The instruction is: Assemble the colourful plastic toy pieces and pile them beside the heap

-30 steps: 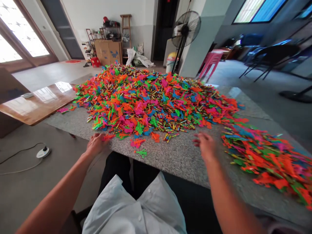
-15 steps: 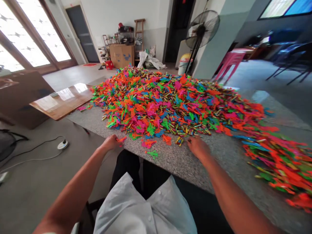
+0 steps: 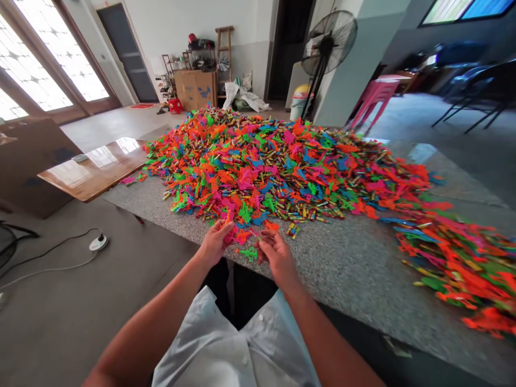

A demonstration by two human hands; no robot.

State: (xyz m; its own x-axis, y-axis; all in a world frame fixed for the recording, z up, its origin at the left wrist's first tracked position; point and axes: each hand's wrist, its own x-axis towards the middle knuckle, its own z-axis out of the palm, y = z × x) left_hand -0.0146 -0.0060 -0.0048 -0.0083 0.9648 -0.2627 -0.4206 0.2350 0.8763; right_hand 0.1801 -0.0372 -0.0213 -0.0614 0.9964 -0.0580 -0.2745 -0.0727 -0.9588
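My left hand (image 3: 214,244) is closed in a pinch on an orange-and-pink plastic piece (image 3: 229,219) at the table's front edge. To its right, my right hand (image 3: 276,257) has its fingers pressed together near a thin, pale bit, too small to name. A narrow gap separates the two hands. Between them a green plastic piece (image 3: 249,253) lies on the stone tabletop (image 3: 334,258). Just behind are a few orange and pink pieces, and short yellow-banded tubes (image 3: 293,230). Beyond, a large heap (image 3: 262,161) mixes bright flat pieces with many such tubes.
The heap trails along the right side into a second pile (image 3: 463,269). A glossy wooden board (image 3: 97,166) adjoins the table at the left. A power strip (image 3: 99,243) with cords lies on the floor. Behind stand a fan (image 3: 328,43), pink stools (image 3: 377,97) and a cardboard box (image 3: 195,90).
Both hands have come together in front of the heap: my left hand moved right with its piece, and my right hand moved left from beside the yellow-banded tubes. The view shifted slightly.
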